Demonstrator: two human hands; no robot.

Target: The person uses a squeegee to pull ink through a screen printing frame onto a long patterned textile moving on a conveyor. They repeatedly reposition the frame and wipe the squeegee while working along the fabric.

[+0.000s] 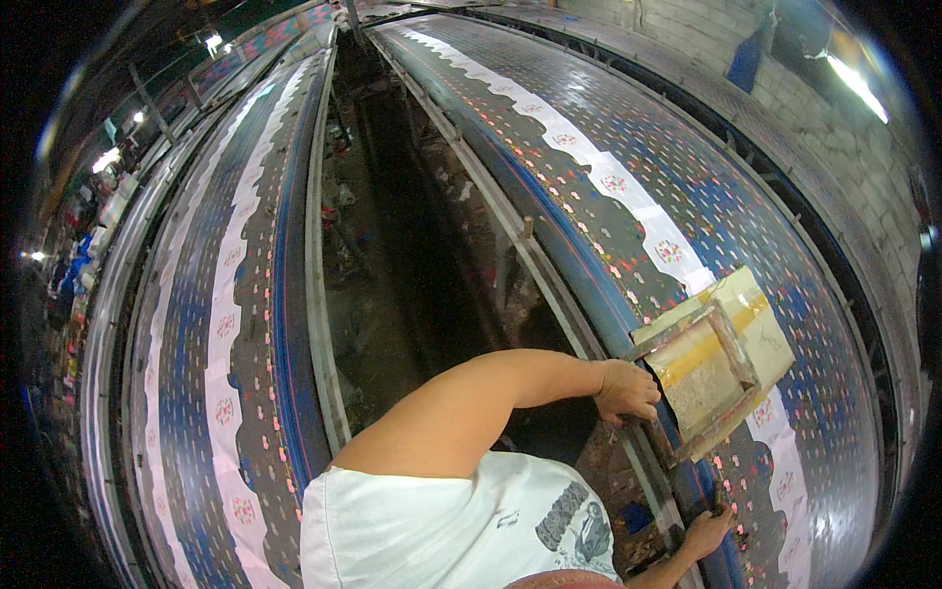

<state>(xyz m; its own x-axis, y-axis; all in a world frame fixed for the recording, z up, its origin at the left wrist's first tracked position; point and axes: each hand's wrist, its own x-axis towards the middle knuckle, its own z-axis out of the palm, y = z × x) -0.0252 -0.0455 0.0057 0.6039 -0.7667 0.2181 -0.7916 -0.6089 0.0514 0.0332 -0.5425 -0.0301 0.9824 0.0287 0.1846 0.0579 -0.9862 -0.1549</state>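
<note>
A wooden printing screen frame (714, 365) with yellowish tape and a worn, pale mesh lies tilted on the long patterned cloth (628, 211) of the right-hand table. My left arm stretches across to the frame's near left side. There my left hand (628, 391) bends its fingers down beside the frame's edge, above the table's rail. What the fingertips grip, if anything, is hidden. Lower down, my right hand (708, 533) rests at the same table's edge, thumb and fingers drawn together near a small dark spot that I cannot make out.
A metal rail (535, 265) with small upright stops runs along the right table. Between it and the left table (231, 324), also covered in printed cloth, lies a dark aisle (407, 226). A block wall (805, 108) and a lit tube lamp (857, 88) stand at the right.
</note>
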